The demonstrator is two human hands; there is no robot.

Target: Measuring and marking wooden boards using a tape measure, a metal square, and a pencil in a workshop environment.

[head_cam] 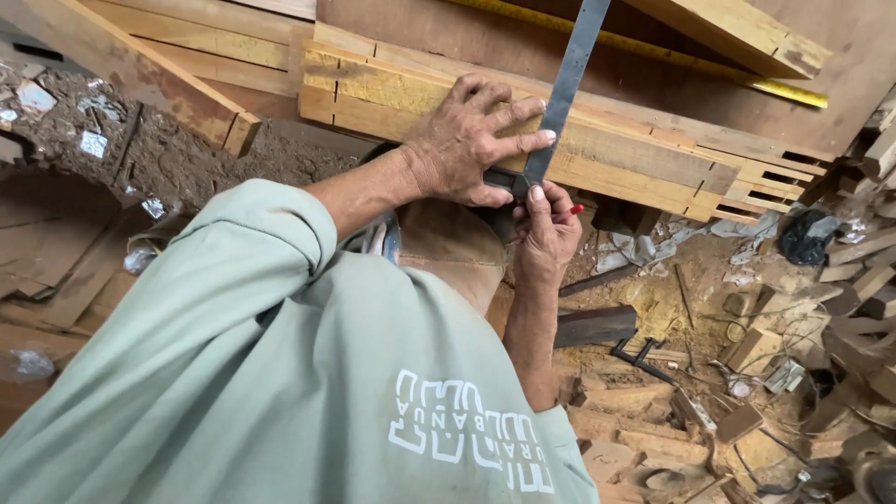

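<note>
Below, wood offcuts (747, 350) litter floor; left hand (471, 140) spread on square (560, 103), right hand (546, 229) pinching pencil (574, 210).

Left hand (467, 140) flat, fingers spread, pressing down, right hand (548, 229) just below it, fingers pinched, both forearms bare

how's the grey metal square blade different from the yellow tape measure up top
The square blade is grey, wide and stands nearly upright across the stacked timber, pinned by the left hand, with the right hand at its lower end. The yellow tape measure is narrower, runs slantwise over the board behind, and no hand touches it. Both are long, flat, straight strips.
</note>
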